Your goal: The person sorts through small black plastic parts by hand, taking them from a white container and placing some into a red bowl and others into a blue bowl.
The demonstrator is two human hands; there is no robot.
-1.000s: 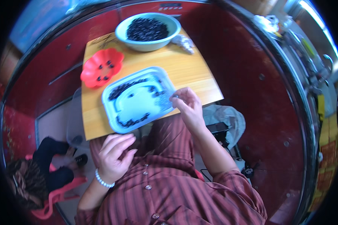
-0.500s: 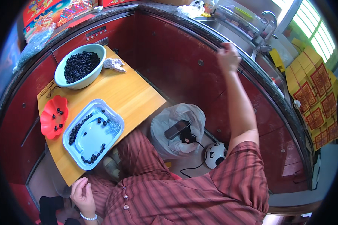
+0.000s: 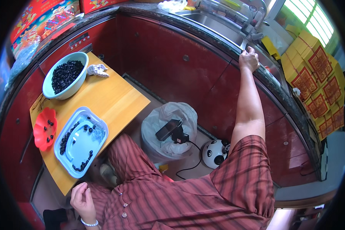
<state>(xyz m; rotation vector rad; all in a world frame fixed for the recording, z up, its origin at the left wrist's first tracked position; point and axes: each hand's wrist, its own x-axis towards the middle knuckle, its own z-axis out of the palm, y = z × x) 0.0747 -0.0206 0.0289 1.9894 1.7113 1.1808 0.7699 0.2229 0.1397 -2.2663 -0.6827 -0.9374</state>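
My right arm reaches out to the far right, and my right hand [image 3: 249,60] is at the counter edge beside the metal sink [image 3: 214,26]. Its fingers are curled closed; whatever they may hold is hidden. Close to my lap, below the near corner of the wooden table [image 3: 120,94], is my left hand [image 3: 82,199], wearing a white bead bracelet [image 3: 89,223]. Fingers and thumb there are drawn together, with their contents too small to make out. Nearest to it is a light-blue tray [image 3: 79,153] with small black bead-like pieces lying along its sides.
A pale-blue bowl [image 3: 65,94] full of black pieces, a red scalloped dish [image 3: 40,134] and a crumpled white tissue [image 3: 98,70] are on the table. A bag-lined bin [image 3: 151,140] stands beside my knee, near a panda-patterned ball-shaped object [image 3: 212,154]. Yellow bundles [image 3: 303,71] are stacked right.
My right hand has moved right and a little nearer along the counter edge. The whole view has shifted, so the table appears farther left. My left hand stays beside my lap.
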